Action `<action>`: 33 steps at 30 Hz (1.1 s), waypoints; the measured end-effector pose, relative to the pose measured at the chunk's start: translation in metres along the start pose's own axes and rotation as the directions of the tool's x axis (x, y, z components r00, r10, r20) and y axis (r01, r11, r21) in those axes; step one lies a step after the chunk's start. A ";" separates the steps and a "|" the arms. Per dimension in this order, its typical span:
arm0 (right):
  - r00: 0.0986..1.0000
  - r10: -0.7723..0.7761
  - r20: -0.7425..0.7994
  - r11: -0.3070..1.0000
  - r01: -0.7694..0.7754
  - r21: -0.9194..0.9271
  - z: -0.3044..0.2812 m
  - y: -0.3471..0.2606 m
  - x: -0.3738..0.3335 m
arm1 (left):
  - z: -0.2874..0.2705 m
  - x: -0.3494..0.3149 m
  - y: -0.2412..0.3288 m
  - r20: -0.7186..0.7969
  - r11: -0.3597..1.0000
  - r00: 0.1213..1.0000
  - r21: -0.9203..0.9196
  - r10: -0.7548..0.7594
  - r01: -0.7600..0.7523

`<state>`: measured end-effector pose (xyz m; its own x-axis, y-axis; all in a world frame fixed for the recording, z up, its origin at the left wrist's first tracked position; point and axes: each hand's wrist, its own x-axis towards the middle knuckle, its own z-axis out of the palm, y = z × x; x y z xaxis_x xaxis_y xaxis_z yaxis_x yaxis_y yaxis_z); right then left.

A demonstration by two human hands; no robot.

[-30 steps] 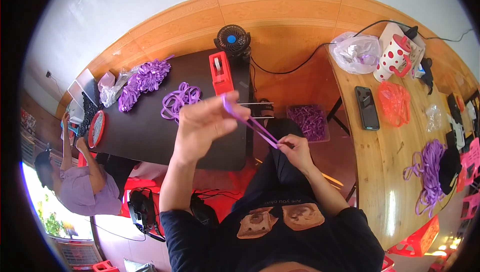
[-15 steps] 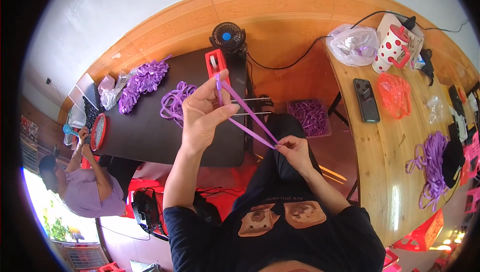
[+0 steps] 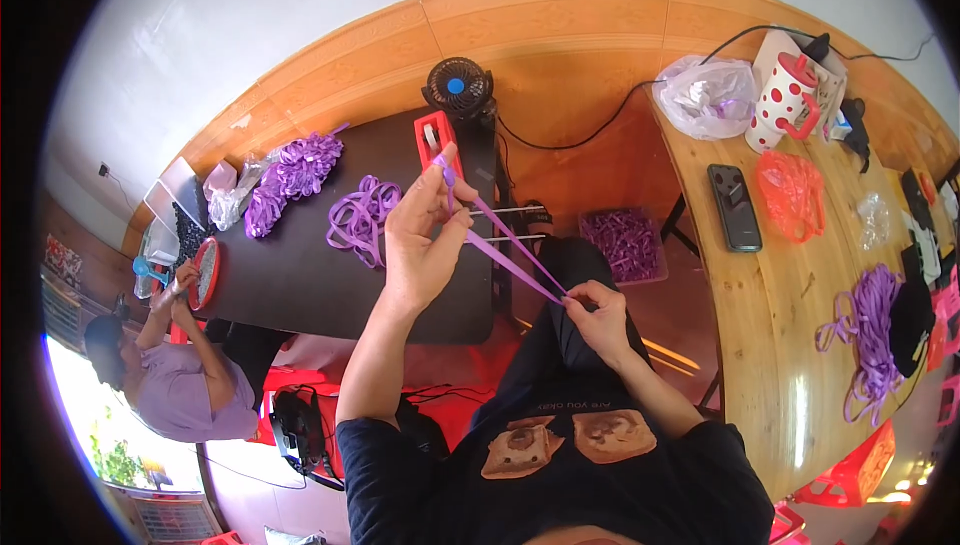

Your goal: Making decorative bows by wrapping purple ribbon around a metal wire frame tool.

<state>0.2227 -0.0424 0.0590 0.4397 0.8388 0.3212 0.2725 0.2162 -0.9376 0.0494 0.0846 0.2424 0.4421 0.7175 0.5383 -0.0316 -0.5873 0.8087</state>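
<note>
Near the middle of the frame, the left hand pinches one end of a purple ribbon raised above the black table, while the right hand grips the other end lower down. It looks like a measuring or folding step; next probably calls for even tension.

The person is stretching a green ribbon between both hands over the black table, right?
Not quite: the ribbon is purple, not green. The head view shows the left hand raised and pinching one end near the red tape holder, while the right hand pinches the other end lower down, so the ribbon runs taut between them by the black table.
</note>
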 end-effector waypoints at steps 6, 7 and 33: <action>0.976 -0.213 -0.051 0.946 0.193 -0.260 -0.004 -0.003 -0.002 | 0.003 -0.001 -0.022 -0.038 0.998 0.999 -0.062 -0.011 0.008; 0.971 -0.233 -0.059 0.930 0.205 -0.305 -0.007 -0.004 -0.003 | 0.005 -0.001 -0.022 -0.036 0.994 0.998 -0.097 -0.056 0.052; 0.797 -0.495 0.347 0.869 0.444 0.219 -0.021 -0.099 0.059 | 0.020 -0.044 0.012 0.632 0.701 0.583 -0.086 -0.512 0.708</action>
<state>0.2392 -0.0246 0.1738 -0.0817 0.7346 0.6735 0.2443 0.6699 -0.7011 0.0473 0.0391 0.2236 0.8398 0.4819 -0.2499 0.2142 0.1288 0.9683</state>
